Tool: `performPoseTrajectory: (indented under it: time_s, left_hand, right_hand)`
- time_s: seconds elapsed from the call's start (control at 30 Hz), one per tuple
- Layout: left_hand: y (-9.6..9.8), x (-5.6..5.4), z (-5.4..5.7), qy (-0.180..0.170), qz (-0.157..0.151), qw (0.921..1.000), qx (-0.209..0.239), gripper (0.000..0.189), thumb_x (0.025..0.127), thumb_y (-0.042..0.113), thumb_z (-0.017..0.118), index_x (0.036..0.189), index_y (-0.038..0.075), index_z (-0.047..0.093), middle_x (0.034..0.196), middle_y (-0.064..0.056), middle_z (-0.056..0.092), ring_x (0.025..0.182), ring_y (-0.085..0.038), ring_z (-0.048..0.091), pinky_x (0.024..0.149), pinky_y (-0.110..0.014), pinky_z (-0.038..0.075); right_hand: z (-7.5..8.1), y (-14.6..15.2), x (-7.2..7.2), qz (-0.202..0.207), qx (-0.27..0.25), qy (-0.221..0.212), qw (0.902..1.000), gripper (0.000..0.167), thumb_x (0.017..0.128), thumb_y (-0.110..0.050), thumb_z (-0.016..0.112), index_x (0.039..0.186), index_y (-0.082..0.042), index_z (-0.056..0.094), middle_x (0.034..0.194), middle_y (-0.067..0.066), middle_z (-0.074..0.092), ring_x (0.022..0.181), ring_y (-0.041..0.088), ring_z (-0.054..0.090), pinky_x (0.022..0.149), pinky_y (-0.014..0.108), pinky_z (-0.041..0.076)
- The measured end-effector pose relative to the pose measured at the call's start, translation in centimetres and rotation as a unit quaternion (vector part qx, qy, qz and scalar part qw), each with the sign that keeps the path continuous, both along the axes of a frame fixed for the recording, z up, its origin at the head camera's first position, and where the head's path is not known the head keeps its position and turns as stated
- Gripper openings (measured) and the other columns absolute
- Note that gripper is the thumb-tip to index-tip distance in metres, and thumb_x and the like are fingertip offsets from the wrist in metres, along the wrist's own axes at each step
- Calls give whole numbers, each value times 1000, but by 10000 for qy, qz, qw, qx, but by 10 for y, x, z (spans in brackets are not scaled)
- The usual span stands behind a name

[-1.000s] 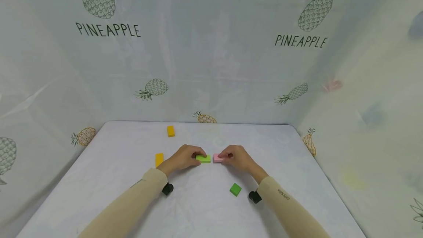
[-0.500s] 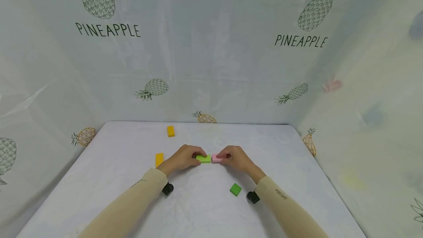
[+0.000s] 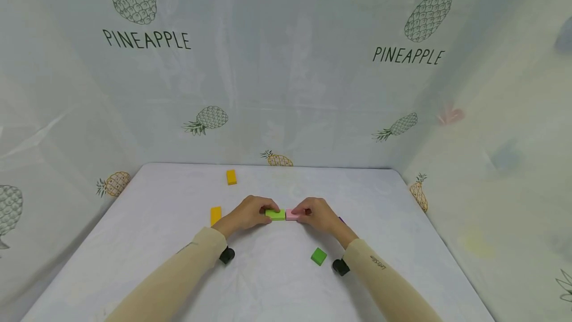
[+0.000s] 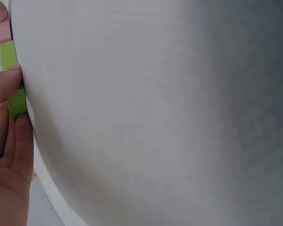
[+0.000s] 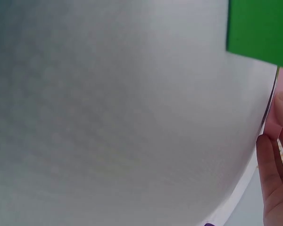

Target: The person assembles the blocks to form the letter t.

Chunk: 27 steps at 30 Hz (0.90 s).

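Note:
At the middle of the white table, my left hand (image 3: 251, 212) pinches a lime-green block (image 3: 275, 215) between thumb and fingers. My right hand (image 3: 321, 214) holds a pink block (image 3: 292, 215) by its right part, which the fingers cover. The two blocks lie end to end in a row, and any gap between them is too small to make out. In the left wrist view the thumb lies across the lime-green block (image 4: 9, 56), with the pink block (image 4: 4, 30) just beyond it. The right wrist view shows fingertips at the end of the pink block (image 5: 272, 125).
A green block (image 3: 319, 256) lies nearer me, left of the right wrist camera (image 3: 341, 267). Two yellow blocks lie left: one far back (image 3: 231, 177), one (image 3: 216, 215) partly behind my left wrist. A bit of something purple (image 3: 341, 219) shows behind my right wrist. Pineapple-print curtains surround the table (image 3: 178, 188).
My right hand has slid the pink block a little left, closing the gap to the lime-green block. The left hand has stayed in place. Something purple now peeks out behind the right wrist.

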State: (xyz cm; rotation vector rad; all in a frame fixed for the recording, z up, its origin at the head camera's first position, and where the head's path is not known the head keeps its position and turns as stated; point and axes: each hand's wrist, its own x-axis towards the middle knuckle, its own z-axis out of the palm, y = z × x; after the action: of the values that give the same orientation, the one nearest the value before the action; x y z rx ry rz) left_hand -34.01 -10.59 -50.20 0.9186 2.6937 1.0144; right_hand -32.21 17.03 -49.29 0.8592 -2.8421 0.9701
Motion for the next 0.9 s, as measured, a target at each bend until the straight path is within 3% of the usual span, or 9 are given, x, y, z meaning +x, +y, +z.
performPoseTrajectory:
  time_s: [0.9]
  left_hand:
    - [0,1,-1,85,-21,10000,27,29,94,10,82,119,24,77,112,13,75,92,-12,57,89,-34,50]
  right_hand:
    - [-1,-4,-5,34,221,-87,9997,21,93,-6,82,112,-14,83,105,-4,76,89,13,59,80,25,52]
